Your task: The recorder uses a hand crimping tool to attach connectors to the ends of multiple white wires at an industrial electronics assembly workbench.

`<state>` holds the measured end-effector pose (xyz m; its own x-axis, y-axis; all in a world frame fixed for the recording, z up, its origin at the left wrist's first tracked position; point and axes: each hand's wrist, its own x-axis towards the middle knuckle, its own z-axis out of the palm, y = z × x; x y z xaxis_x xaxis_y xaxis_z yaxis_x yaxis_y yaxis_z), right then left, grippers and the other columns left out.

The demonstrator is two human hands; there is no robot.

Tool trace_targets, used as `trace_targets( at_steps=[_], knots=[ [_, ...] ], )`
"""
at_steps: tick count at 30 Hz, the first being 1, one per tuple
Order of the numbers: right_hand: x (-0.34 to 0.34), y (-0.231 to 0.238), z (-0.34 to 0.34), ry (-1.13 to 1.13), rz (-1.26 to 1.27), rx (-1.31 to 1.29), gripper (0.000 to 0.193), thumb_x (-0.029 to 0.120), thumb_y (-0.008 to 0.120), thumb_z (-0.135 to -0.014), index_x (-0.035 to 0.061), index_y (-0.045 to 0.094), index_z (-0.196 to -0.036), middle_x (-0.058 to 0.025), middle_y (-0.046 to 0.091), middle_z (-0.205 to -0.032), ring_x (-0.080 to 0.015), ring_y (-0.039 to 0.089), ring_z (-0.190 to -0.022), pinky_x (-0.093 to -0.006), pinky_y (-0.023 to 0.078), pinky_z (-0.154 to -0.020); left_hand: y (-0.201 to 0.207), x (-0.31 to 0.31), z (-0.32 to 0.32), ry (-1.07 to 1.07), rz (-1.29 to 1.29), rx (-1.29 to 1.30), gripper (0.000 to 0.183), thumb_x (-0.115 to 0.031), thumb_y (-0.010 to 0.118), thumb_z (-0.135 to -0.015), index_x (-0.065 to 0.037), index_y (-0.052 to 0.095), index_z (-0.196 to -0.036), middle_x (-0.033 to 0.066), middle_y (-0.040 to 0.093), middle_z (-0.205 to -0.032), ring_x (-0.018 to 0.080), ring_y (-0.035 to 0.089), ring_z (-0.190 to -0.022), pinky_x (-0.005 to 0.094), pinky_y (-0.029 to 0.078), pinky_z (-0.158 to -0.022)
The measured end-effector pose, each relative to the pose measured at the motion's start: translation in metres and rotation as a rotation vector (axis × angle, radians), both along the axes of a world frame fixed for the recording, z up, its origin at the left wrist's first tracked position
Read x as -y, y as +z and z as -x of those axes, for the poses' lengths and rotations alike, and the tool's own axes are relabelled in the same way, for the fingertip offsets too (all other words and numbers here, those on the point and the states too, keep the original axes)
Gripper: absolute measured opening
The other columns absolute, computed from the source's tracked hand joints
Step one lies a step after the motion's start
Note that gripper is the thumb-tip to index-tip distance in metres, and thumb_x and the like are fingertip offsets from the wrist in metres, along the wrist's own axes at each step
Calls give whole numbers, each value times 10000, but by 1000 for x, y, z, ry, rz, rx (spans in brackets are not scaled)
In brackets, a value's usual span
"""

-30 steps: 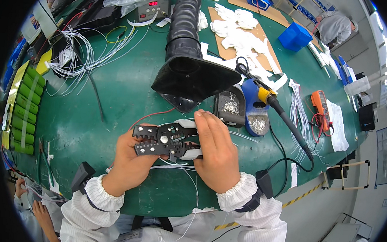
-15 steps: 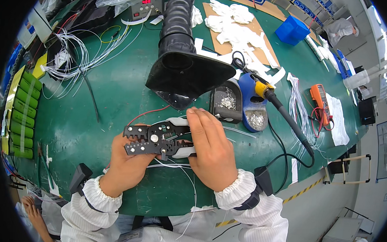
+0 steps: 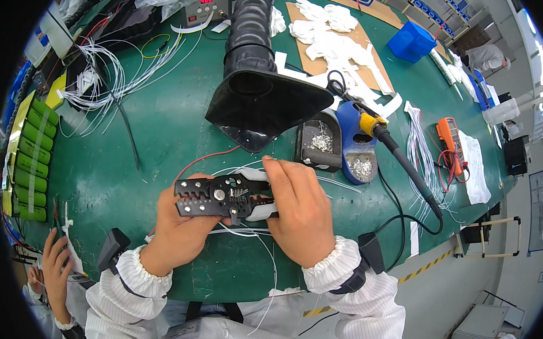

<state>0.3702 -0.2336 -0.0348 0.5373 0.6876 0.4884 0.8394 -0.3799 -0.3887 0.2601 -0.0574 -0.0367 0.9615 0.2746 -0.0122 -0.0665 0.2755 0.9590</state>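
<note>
My right hand [image 3: 304, 212] is closed around the grey-tipped handles of a black wire stripper [image 3: 220, 195], whose toothed jaws point left and are pressed together. Beneath those jaws my left hand [image 3: 182, 229] is curled, most of its fingers hidden by the tool. A red wire [image 3: 205, 158] and thin white wires [image 3: 243, 232] run out from the left hand, so it appears closed on them. One white strand hangs over the front table edge toward my lap.
Above the hands hangs a black fume hood [image 3: 266, 104]. A soldering iron [image 3: 402, 162] rests in its blue stand at right, beside a tray of solder scraps [image 3: 320, 141]. Green battery cells [image 3: 33, 155] stand at left. A co-worker's hand [image 3: 57, 268] reaches in at lower left.
The stripper's jaws have come together as my right hand squeezed its handles. At lower left, the co-worker's hand has moved up to the table edge.
</note>
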Motion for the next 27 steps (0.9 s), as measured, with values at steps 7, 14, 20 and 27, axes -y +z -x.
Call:
trace_targets(
  at_steps=[7,14,20,27],
  knots=[
    [2,0,0,-13,58,59,687,33,827,-538,10,583,-1181,-101,583,-1032,-304,583,-957,-409,490,-804,-4,3,1,19,-44,6,161,36,637,-935,51,646,-1095,64,691,-951,103,621,-791,242,498,-666],
    [3,-2,6,58,34,-198,542,43,818,-603,35,579,-1089,-117,573,-947,-319,610,-886,-411,521,-725,-6,1,5,-28,-388,15,174,-109,660,-953,-2,704,-1083,-13,638,-833,53,498,-711,221,401,-622],
    [1,0,11,79,39,-288,529,37,814,-621,36,569,-1089,-128,573,-940,-336,624,-876,-433,524,-727,-19,5,3,39,-517,170,220,-215,696,-917,-10,710,-995,-37,499,-643,81,414,-566,293,318,-518],
    [-1,-5,18,72,5,-293,543,18,803,-629,16,553,-1110,-140,572,-957,-347,626,-875,-430,523,-760,-19,15,0,191,-686,355,284,-194,667,-941,-43,557,-726,15,376,-567,156,354,-493,326,276,-484]
  ],
)
